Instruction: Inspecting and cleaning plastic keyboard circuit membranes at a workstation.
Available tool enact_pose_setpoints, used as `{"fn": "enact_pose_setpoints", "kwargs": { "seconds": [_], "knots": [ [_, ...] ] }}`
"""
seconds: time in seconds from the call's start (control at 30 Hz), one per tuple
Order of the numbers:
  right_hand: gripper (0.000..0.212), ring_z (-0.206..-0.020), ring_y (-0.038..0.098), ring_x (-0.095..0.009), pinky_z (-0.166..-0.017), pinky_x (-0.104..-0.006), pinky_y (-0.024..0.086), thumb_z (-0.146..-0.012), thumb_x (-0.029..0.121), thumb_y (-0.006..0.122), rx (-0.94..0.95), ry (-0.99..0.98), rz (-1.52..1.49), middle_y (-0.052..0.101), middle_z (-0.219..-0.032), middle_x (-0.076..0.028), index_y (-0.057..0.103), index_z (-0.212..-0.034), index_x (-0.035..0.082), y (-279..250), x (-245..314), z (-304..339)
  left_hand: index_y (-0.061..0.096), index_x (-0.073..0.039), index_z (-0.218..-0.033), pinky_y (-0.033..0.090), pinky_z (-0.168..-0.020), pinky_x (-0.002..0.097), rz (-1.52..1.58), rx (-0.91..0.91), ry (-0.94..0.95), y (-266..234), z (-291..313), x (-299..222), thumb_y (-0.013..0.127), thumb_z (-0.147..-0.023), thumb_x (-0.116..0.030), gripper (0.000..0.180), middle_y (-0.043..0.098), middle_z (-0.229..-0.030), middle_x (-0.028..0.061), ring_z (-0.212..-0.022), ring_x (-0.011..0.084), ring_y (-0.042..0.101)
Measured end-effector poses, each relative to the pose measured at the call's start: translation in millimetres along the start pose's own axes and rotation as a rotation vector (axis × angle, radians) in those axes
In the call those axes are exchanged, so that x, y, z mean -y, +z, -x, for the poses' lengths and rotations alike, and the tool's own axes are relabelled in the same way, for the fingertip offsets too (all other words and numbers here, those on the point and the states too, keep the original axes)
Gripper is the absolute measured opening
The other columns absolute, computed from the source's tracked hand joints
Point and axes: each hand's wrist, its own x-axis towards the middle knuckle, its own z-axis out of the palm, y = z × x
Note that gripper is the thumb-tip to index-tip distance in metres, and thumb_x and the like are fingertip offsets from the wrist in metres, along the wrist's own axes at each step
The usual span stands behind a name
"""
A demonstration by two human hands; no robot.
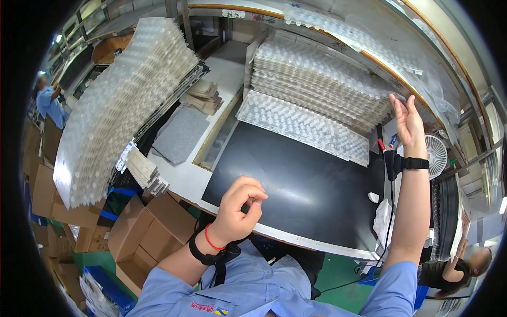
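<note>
My left hand (240, 208) hovers over the near left edge of a black mat (296, 185), its fingers curled into a loose fist with nothing visible in them. Further right, my right hand (409, 122) is raised with fingers stretched out, close to the right end of a tall stack of translucent, bubble-patterned sheets (317, 87). Whether its fingertips touch the stack I cannot tell. In front of that stack lies a lower strip of the same patterned sheet (301, 127), along the mat's far edge. Both wrists wear black bands.
A big leaning stack of patterned sheets (119, 105) stands at the left, beside grey sheets (182, 132) and narrow strips (145, 171). An open cardboard box (150, 238) sits below the table. A white fan (436, 156) and a cable (391, 211) are at the right. Two other people are further off.
</note>
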Motion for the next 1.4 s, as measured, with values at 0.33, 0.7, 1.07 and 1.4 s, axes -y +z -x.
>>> {"fn": "enact_pose_setpoints", "kwargs": {
  "seconds": [0.33, 0.7, 1.07, 1.4],
  "knots": [
    [0.010, -0.070, 0.065, -0.012, -0.060, -0.0215, 0.051, -0.097, 0.007, 0.061, -0.170, -0.292, 0.430, 0.064, -0.095, -0.005, 0.059, -0.105, 0.001, 18, -38, 3, 0.062, -0.002, -0.096, 0.047, -0.062, 0.0228, -0.045, -0.002, 0.042, -1, 0, 4, 0.056, -0.084, 0.011, 0.018, 0.058, -0.102, 0.0111, -0.074, 0.0126, 0.056],
    [0.067, -0.080, 0.060, -0.017, -0.061, -0.0274, 0.051, -0.094, 0.020, 0.070, -0.433, -0.425, 0.480, 0.055, -0.118, -0.012, 0.032, -0.143, -0.004, 40, -61, 14, 0.060, -0.001, -0.094, 0.041, -0.070, 0.0235, 0.002, 0.013, -0.012, 2, 1, 2, 0.053, -0.086, 0.010, 0.016, 0.055, -0.103, 0.0115, -0.077, 0.0116, 0.048],
    [0.046, -0.071, 0.063, -0.012, -0.061, -0.0229, 0.049, -0.106, 0.041, 0.049, 0.011, 0.153, 0.436, 0.071, -0.093, -0.008, 0.063, -0.109, -0.003, 90, -102, 6, 0.060, -0.001, -0.094, 0.041, -0.070, 0.0232, 0.007, 0.030, -0.020, 2, 0, 1, 0.054, -0.086, 0.009, 0.015, 0.056, -0.102, 0.0116, -0.077, 0.0118, 0.048],
    [0.042, -0.070, 0.062, -0.011, -0.062, -0.0225, 0.048, -0.105, 0.040, 0.052, 0.052, 0.234, 0.506, 0.068, -0.087, -0.005, 0.066, -0.106, 0.001, 90, -96, 30, 0.060, -0.002, -0.094, 0.041, -0.071, 0.0235, 0.033, 0.031, -0.037, -2, 2, 3, 0.054, -0.087, 0.008, 0.014, 0.057, -0.102, 0.0117, -0.078, 0.0122, 0.049]
  ]
}}
